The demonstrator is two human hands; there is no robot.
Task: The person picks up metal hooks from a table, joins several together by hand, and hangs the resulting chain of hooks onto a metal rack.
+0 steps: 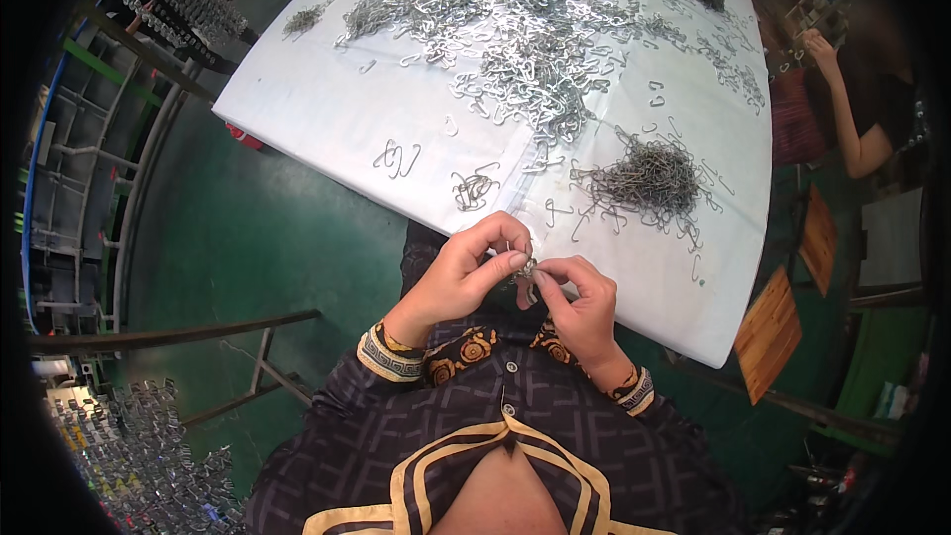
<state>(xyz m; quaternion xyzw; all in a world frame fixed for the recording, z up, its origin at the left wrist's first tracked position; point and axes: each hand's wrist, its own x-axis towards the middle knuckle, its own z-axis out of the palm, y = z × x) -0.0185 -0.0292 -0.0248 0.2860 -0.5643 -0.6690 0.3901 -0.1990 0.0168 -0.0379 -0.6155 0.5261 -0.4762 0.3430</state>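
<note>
White table | small metal pieces between left fingers and right fingers | both sets pinching them

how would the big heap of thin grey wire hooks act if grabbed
The big heap of thin grey wire hooks probably lifts in clumps: bent ends overlap. Each looks stiff, holding its curve, and probably light, being thin.

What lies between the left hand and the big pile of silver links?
The head view shows a small cluster of bent wire hooks on the white table cover between the left hand and the link pile.
</note>
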